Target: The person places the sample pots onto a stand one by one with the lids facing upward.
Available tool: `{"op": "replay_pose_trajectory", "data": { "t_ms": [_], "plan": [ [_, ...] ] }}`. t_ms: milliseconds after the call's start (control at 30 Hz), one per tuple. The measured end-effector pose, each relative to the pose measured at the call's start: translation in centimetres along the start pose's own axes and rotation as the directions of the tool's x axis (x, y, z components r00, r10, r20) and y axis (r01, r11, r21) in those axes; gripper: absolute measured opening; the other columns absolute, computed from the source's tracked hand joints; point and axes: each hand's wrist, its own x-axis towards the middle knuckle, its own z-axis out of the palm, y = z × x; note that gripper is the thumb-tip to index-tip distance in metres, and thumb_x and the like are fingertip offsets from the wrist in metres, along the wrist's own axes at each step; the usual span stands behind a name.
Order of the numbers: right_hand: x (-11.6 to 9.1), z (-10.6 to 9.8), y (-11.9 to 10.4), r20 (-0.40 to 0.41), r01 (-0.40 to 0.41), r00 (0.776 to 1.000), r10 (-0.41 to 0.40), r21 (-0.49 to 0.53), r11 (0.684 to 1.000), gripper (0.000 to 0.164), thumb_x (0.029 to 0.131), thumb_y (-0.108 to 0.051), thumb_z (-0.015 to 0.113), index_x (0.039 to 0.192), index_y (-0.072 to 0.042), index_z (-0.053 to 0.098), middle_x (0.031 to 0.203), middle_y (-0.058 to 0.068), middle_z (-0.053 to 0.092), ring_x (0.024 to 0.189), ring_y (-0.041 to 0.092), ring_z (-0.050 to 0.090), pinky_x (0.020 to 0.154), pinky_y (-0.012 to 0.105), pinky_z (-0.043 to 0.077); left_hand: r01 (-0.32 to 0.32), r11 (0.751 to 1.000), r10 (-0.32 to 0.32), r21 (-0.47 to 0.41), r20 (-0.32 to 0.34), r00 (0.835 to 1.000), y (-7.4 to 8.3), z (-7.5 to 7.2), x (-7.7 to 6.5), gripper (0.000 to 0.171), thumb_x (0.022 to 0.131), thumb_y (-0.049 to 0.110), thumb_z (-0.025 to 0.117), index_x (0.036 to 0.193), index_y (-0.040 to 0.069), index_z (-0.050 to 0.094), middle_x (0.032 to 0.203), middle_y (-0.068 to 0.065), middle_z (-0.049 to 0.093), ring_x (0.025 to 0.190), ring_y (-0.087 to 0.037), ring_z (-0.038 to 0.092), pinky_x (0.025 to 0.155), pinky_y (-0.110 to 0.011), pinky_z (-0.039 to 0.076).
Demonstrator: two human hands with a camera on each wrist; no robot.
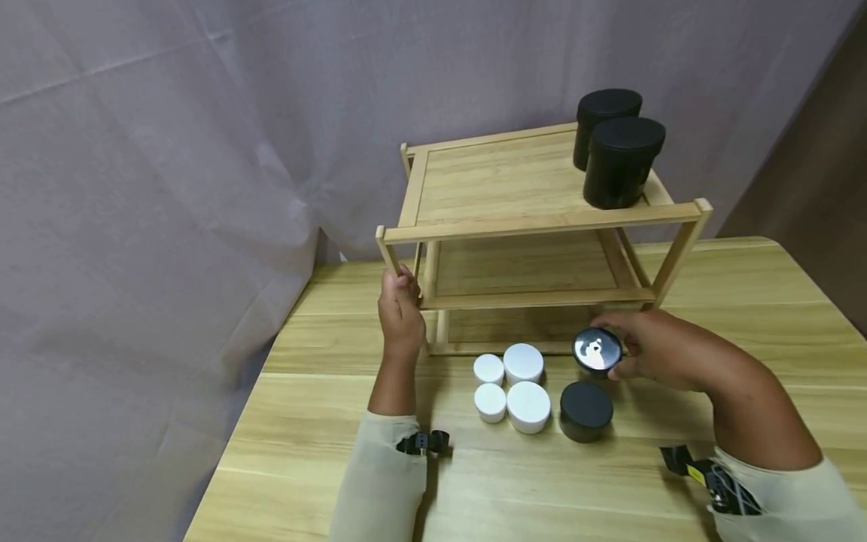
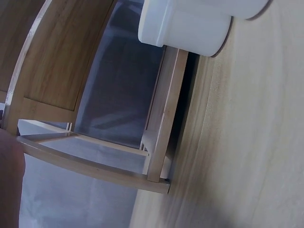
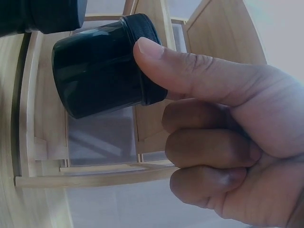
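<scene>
In the head view, my left hand (image 1: 401,312) grips the left front post of a light wooden shelf rack (image 1: 528,301). The left wrist view shows only the edge of that hand at far left, beside the rack's frame (image 2: 85,164). My right hand (image 1: 653,350) pinches a small black jar (image 1: 596,349) by its ribbed lid, thumb on one side. In the right wrist view this jar (image 3: 97,69) hangs above the tabletop, with the other fingers curled below the thumb. Another black jar (image 1: 585,411) stands just in front of it on the table.
Several white jars, one a large front jar (image 1: 528,407), stand in two rows left of the black jars. Two big black canisters, the nearer one (image 1: 619,165) in front, occupy the right end of the top shelf. A grey curtain (image 1: 203,188) hangs behind the wooden table (image 1: 305,452).
</scene>
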Motion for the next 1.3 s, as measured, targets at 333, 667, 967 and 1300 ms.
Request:
{"op": "replay_pose_trajectory", "data": {
  "t_ms": [333, 667, 967, 1300],
  "plan": [
    [-0.5, -0.3, -1.0, -0.034, -0.012, 0.999, 0.011, -0.021, 1.0, 0.077, 0.091, -0.022, 0.091, 0.152, 0.006, 0.053, 0.11, 0.012, 0.076, 0.088, 0.017, 0.067, 0.069, 0.031, 0.053, 0.001, 1.0, -0.001, -0.026, -0.005, 1.0, -0.3, -0.1, 0.1, 0.084, 0.105, 0.069, 0.032, 0.108, -0.014, 0.048, 0.078, 0.002, 0.039, 0.069, -0.01, 0.039, 0.061, -0.021, 0.036],
    [-1.7, -0.7, -1.8, -0.178, -0.011, 0.984, 0.0, -0.061, 0.998, 0.08, 0.093, -0.035, 0.09, 0.152, 0.002, 0.052, 0.086, 0.002, 0.068, 0.068, 0.01, 0.056, 0.058, 0.029, 0.046, 0.007, 1.0, -0.007, -0.018, -0.012, 1.0, -0.5, -0.1, -0.1, 0.085, 0.104, 0.069, 0.033, 0.108, -0.014, 0.048, 0.079, 0.001, 0.04, 0.069, -0.011, 0.04, 0.061, -0.021, 0.037],
    [-2.4, -1.0, -2.5, -0.23, -0.057, 0.972, 0.048, -0.033, 0.998, 0.076, 0.096, -0.042, 0.086, 0.15, -0.001, 0.051, 0.072, 0.001, 0.057, 0.059, 0.012, 0.049, 0.055, 0.029, 0.041, 0.006, 1.0, -0.006, -0.017, 0.0, 1.0, -0.7, -0.3, -0.3, 0.083, 0.105, 0.068, 0.034, 0.108, -0.014, 0.047, 0.078, -0.003, 0.041, 0.069, -0.009, 0.04, 0.06, -0.02, 0.037],
    [-3.3, -1.0, -3.7, -0.358, -0.075, 0.932, 0.061, -0.028, 0.997, 0.078, 0.094, -0.04, 0.089, 0.151, -0.003, 0.05, 0.067, -0.002, 0.043, 0.055, 0.01, 0.04, 0.054, 0.029, 0.034, -0.017, 1.0, 0.017, 0.005, -0.004, 1.0, -0.6, 0.0, -0.1, 0.081, 0.107, 0.067, 0.034, 0.108, -0.013, 0.048, 0.077, -0.007, 0.043, 0.069, -0.009, 0.041, 0.06, -0.02, 0.037]
  ]
}}
